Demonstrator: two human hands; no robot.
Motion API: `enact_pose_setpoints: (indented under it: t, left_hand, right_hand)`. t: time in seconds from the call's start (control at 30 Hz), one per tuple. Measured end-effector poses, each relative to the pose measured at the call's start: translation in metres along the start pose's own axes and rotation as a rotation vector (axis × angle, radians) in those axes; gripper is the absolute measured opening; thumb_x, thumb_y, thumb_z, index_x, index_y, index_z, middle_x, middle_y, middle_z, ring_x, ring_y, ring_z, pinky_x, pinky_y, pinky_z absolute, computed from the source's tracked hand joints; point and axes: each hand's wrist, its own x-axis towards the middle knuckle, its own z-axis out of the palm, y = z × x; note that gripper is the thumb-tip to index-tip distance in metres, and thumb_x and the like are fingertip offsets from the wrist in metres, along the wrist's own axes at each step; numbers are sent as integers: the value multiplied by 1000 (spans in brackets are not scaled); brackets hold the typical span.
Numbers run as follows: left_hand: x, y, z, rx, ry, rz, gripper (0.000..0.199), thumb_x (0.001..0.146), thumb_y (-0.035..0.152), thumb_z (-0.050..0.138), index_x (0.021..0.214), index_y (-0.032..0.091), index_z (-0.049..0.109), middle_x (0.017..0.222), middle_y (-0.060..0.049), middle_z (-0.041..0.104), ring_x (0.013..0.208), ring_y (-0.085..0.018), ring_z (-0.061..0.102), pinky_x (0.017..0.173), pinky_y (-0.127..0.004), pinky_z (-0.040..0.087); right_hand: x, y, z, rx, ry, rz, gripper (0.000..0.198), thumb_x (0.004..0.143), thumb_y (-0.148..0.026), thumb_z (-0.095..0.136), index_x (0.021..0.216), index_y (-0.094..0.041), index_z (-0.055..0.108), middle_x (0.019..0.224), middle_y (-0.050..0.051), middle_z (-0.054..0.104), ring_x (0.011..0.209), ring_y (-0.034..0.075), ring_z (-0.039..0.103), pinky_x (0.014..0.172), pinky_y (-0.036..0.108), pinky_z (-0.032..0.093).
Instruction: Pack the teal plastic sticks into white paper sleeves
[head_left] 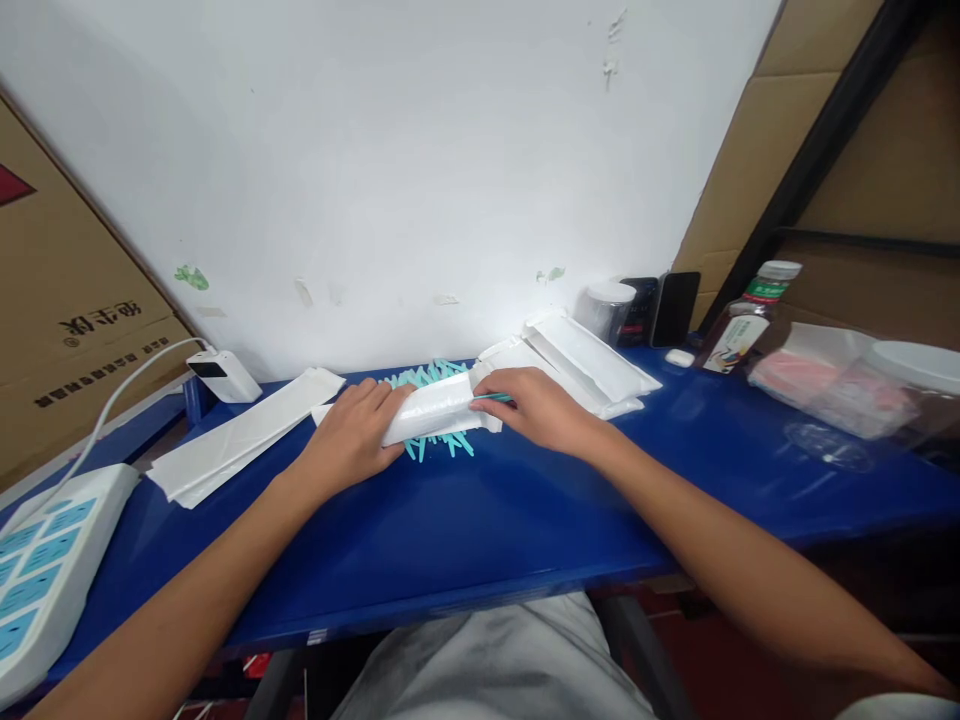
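Glossy blue worktop (480,530) under it all, with crinkly white packets (577,360) just beyond the right grip (536,402), probably parked there for easy reach. Flat papery strips (247,440) lay left of the left grip (360,430), which was clamped over one end of a slick white pouch (431,408), likely so it wouldn't slide. Loose teal sticks (435,374) poked out past both its long sides, and the right grip pinched a slim teal piece (493,397) by its other end.

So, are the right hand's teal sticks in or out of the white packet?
At least partly out: teal sticks show in the right hand by the white packet; cannot tell whether tips enter.
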Motion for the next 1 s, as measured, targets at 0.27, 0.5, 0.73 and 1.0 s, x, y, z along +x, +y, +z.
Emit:
enact_pose_setpoints:
  t: [0.27, 0.5, 0.73, 1.0]
  left_hand:
    - [-1, 2, 0, -41, 82, 39, 62, 88, 28, 67, 147, 19, 52, 116, -15, 69, 105, -37, 64, 90, -50, 52]
    - [-1, 1, -3, -300, 309, -270, 65, 83, 38, 74, 144, 24, 55, 132, -10, 71, 117, -35, 69, 97, -45, 56]
    - [2, -9, -14, -565, 812, -565, 58, 87, 52, 76, 133, 23, 55, 132, -8, 65, 125, -33, 65, 110, -52, 53]
    - [0, 2, 0, -515, 606, -501, 64, 81, 52, 80, 131, 22, 52, 121, -9, 67, 115, -34, 66, 94, -48, 57]
  right_hand:
    - [1, -7, 2, 123, -28, -52, 34, 112, -36, 50, 92, -20, 73, 97, 9, 74, 92, 24, 65, 85, 34, 50]
    - [-2, -25, -7, 203, 504, -69, 28, 109, -43, 59, 128, -33, 76, 142, 5, 71, 134, 26, 61, 111, 46, 50]
    - [9, 15, 7, 101, 477, 218, 23, 103, -32, 63, 95, -19, 79, 92, 6, 79, 83, 20, 69, 76, 33, 52]
    - [28, 35, 64, -196, -2, 473, 33, 96, -50, 73, 92, -18, 72, 96, 10, 78, 85, 25, 70, 67, 32, 43]
